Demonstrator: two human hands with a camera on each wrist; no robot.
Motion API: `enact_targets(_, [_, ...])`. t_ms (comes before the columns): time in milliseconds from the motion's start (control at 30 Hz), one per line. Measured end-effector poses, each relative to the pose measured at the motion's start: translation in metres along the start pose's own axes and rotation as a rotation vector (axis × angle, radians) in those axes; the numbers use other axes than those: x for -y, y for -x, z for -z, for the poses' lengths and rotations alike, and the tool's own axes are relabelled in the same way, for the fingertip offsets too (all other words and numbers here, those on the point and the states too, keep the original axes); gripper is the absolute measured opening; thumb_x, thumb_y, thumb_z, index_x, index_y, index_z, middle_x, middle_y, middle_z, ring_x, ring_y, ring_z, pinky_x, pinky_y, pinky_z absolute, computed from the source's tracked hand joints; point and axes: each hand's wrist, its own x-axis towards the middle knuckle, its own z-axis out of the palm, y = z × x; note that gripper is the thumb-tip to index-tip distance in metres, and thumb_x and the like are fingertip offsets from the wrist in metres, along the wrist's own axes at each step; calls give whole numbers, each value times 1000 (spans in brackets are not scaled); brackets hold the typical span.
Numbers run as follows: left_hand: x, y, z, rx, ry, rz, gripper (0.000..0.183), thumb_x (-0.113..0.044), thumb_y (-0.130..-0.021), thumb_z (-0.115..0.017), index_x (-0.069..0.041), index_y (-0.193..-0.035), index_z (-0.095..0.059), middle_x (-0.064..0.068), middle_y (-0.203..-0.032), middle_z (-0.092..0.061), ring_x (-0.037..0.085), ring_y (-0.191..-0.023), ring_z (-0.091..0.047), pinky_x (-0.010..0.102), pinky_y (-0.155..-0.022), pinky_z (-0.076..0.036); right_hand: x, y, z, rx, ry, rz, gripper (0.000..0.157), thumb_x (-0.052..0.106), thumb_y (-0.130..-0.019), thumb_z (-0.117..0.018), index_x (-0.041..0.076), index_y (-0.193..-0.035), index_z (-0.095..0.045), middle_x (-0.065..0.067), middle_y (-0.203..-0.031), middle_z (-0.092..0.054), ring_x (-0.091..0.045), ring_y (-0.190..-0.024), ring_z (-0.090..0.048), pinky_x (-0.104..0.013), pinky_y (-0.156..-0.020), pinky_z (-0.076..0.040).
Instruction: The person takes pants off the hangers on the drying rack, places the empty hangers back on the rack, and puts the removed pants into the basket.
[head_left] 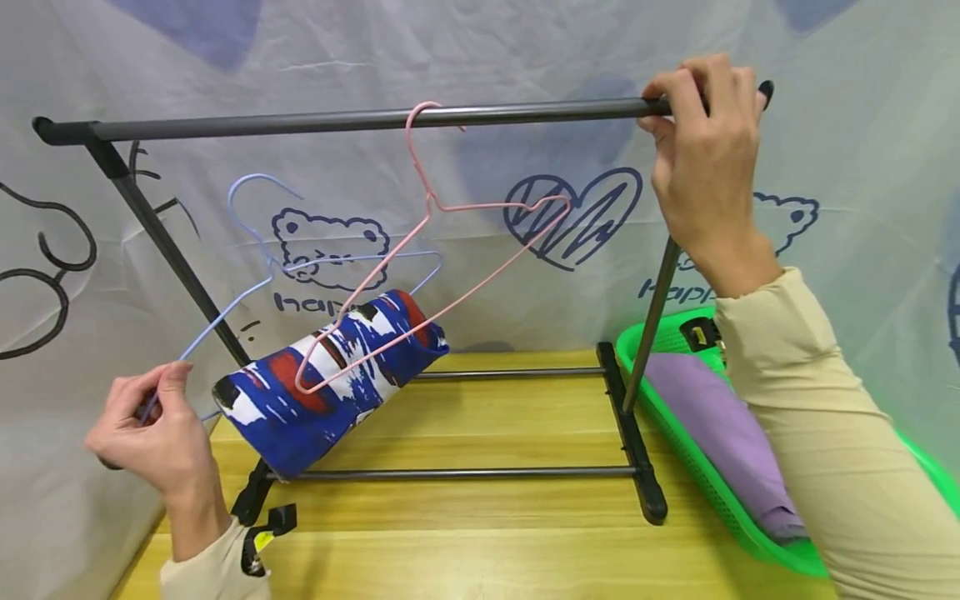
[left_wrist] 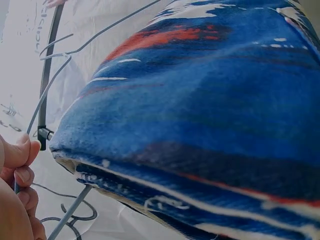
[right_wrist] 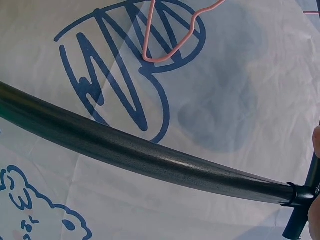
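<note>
My left hand (head_left: 161, 425) pinches one end of a blue wire hanger (head_left: 217, 321) between thumb and fingers. Folded cloth (head_left: 330, 383) in blue, white and red hangs over that hanger's lower bar; its edge fills much of the left wrist view, where the hanger wire (left_wrist: 70, 212) comes out from under the fold. The blue hook is off the rail. A pink hanger (head_left: 465, 292) hangs bare from the top rail (head_left: 300, 123), in front of the cloth. At the rail's right end my right hand (head_left: 708, 150) grips the bar, its fingers over the top.
The dark rack's feet (head_left: 637, 467) stand on a wooden table (head_left: 465, 542). A green basket (head_left: 720, 492) at the right holds folded purple cloth (head_left: 720, 433), partly hidden by my right sleeve. Behind hangs a pale sheet (head_left: 480, 50) with drawings.
</note>
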Motion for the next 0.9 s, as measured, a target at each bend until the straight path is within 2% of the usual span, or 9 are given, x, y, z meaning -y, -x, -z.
enact_targets(133, [2,6,-2,41,29,34,23,0,-80,-86,19,-82,-73,-3,-64,-59,8,-63,-45,13,-56,-34,1,0,-1,-4,-4,-13,30,25,-105,-55,-1,-115,-66,-22,-115,-60,-42,-103,-46,-39,-88,-28])
enact_targets(433, [8,17,-10,121,66,56,23,3,-80,-85,21,-81,-71,-3,-63,-59,8,-60,-43,13,-54,-32,-2,0,-2,12,13,-67,32,28,-106,-53,1,-116,-68,-19,-117,-61,-40,-108,-48,-43,-95,-31])
enact_targets(567, [9,21,-13,148,102,61,23,4,-81,-84,23,-81,-70,-1,-63,-58,9,-60,-44,13,-55,-34,-1,-1,0,12,14,-62,32,28,-107,-52,1,-116,-68,-19,-117,-61,-41,-108,-48,-44,-97,-32])
enact_targets(800, [13,25,-15,202,82,74,21,5,-84,-81,23,-83,-70,-2,-65,-59,9,-62,-46,14,-57,-37,-2,0,0,14,8,-55,34,30,-107,-51,2,-117,-68,-20,-118,-60,-41,-109,-48,-44,-99,-32])
enact_targets(900, [20,25,-16,214,148,91,20,8,-82,-82,24,-83,-69,0,-64,-60,9,-61,-45,13,-56,-35,-2,1,0,10,2,-48,35,30,-108,-50,2,-118,-68,-20,-117,-60,-41,-109,-47,-42,-97,-31])
